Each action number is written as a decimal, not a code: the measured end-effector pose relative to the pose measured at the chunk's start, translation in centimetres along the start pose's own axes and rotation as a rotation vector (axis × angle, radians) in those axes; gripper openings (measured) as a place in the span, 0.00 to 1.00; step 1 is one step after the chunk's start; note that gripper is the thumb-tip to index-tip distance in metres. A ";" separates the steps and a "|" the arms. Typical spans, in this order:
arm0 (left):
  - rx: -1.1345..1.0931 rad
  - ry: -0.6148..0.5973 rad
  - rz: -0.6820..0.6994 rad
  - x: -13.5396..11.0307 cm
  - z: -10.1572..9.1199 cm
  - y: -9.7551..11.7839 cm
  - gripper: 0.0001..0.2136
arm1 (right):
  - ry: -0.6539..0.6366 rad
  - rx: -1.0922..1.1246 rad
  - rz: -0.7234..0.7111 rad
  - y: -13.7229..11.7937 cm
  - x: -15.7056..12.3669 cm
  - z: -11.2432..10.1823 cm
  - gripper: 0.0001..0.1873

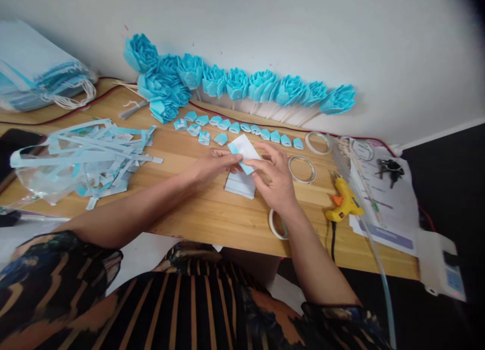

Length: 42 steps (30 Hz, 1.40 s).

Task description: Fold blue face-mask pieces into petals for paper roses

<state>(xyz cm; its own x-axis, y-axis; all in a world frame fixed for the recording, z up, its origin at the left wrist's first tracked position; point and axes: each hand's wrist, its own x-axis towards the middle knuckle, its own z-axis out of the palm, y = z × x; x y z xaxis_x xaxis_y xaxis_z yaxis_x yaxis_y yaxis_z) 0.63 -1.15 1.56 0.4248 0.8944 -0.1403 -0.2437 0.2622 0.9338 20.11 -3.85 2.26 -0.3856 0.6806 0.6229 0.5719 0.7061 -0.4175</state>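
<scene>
Both my hands meet over the middle of the wooden table. My left hand and my right hand pinch a small white and light-blue fabric piece between their fingertips, holding it just above a small stack of white fabric pieces. A row of folded blue petals lies just beyond my hands. Behind that, several finished blue fabric flowers on sticks lean against the wall.
A heap of cut blue strips lies on the left, and a pile of face masks at far left. Tape rolls and a yellow glue gun lie to the right, beside papers and keys.
</scene>
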 end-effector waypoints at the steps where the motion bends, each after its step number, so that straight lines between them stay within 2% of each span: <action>1: 0.013 0.003 0.000 0.0 0.0 0.0 0.13 | -0.005 0.005 -0.006 0.0 0.0 0.0 0.23; 4: 0.087 -0.002 0.011 0.0 -0.1 -0.1 0.15 | -0.004 0.028 0.014 0.0 0.0 0.0 0.13; 6: 0.149 -0.005 0.032 0.0 -0.2 -0.1 0.16 | 0.015 0.062 0.077 -0.2 0.0 0.0 0.08; 13: 0.369 0.015 0.088 -0.2 -0.2 0.3 0.18 | 0.078 0.323 0.372 -0.7 0.0 0.1 0.02; 17: 0.392 -0.011 0.075 -0.3 -0.2 0.3 0.18 | 0.090 0.464 0.490 -0.6 -0.1 0.2 0.05; 25: 0.398 -0.039 0.076 -0.3 -0.3 0.0 0.17 | 0.092 0.532 0.611 -0.7 -0.2 0.3 0.09; 30: 0.405 -0.051 0.075 -0.3 -0.3 0.0 0.17 | 0.130 0.505 0.632 -0.8 0.0 0.4 0.09; 34: 0.401 -0.074 0.053 -0.5 -0.1 0.2 0.16 | 0.151 0.545 0.641 -0.8 0.0 0.6 0.19; 36: 0.389 -0.055 0.059 -0.5 0.0 0.2 0.15 | 0.146 0.537 0.642 -0.8 -0.1 0.6 0.21; 42: 0.322 0.025 0.160 -0.3 0.1 0.5 0.15 | 0.038 0.622 0.636 -0.8 -0.2 0.7 0.24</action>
<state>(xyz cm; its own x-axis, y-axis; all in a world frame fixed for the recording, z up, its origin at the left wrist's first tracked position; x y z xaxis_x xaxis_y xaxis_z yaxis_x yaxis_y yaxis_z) 0.50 -1.37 2.11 0.3810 0.9245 0.0123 -0.0169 -0.0063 0.9998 19.17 -4.43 2.01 -0.0986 0.9810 0.1673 0.1684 0.1822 -0.9687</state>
